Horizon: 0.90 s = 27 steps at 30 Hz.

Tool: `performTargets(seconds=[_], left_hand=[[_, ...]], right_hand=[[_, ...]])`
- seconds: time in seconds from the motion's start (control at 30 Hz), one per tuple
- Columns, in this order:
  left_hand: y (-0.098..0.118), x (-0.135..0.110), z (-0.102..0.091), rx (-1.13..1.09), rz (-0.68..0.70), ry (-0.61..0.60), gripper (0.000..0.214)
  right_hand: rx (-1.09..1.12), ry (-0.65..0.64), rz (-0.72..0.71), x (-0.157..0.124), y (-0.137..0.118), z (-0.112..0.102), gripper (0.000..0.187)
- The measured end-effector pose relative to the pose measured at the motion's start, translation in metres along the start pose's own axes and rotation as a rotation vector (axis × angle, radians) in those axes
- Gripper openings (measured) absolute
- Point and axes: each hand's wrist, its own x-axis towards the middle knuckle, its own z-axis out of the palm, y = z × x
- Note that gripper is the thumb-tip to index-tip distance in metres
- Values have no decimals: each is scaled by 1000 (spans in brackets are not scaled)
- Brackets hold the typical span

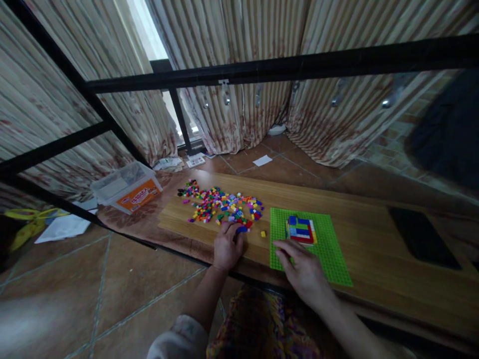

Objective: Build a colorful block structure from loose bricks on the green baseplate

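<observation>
A pile of small coloured bricks (220,204) lies spread on the wooden table (374,259). My left hand (226,244) rests at the pile's near edge, its fingers curled down on a blue brick (241,229). A green baseplate (329,249) lies to the right, with a small build of red, blue, white and yellow bricks (301,230) on it. My right hand (303,267) lies on the baseplate's near left part, fingers stretched toward its left edge, holding nothing that I can see. A single yellow brick (263,233) sits between the pile and the plate.
A clear plastic box with an orange label (127,188) stands at the table's far left. A dark flat phone-like slab (422,237) lies at the right. Black metal bars (262,70) cross overhead. Curtains hang behind, and papers lie on the tiled floor.
</observation>
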Motion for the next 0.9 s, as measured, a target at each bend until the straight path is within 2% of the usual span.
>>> performTargets(seconds=[0.13,0.23,0.37,0.63,0.73,0.9], left_hand=[[1,0,-1,-6,4,-9,22],[1,0,-2,1,4,-14,22],[0,1,-2,16,22,-19,22],[0,1,-2,21,-1,-24,20],[-1,2,-3,36,26,-8,21],[-1,4,-4,59,46,-3,22]], right_hand=[[-157,-14,59,13,-2,38,27],[-279,-10,95,31,2,52,27],[-363,-3,128,46,3,59,21],[-379,-65,180,50,1,63,19],[-304,-41,131,47,0,64,23],[-35,67,61,35,-5,65,26]])
